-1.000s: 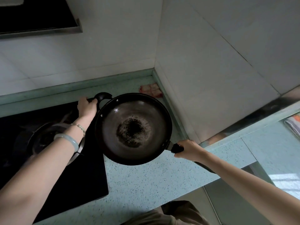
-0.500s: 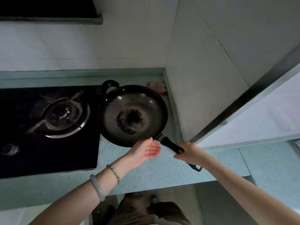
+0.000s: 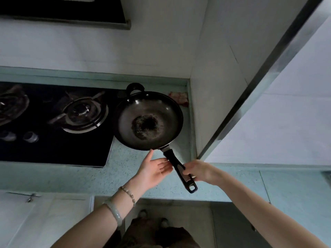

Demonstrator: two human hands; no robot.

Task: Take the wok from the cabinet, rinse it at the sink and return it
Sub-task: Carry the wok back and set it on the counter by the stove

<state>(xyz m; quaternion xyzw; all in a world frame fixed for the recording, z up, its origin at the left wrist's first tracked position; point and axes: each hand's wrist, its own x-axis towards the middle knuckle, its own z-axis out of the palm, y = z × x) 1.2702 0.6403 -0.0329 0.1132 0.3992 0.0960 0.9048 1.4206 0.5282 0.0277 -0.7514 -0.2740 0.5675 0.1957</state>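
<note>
While the wok (image 3: 148, 120) is at the counter (image 3: 125, 174) corner beside the hob (image 3: 53, 122), right hand (image 3: 198, 171) gripping its long handle, left hand (image 3: 154, 170) open alongside, it's out of the cabinet; rinse unconfirmed, no sink visible, return probably pending.

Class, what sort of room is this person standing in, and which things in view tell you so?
Most likely a home kitchen: a gas burner set in a black hob, a speckled green countertop, and a wok whose long handle the right hand grips.
</note>
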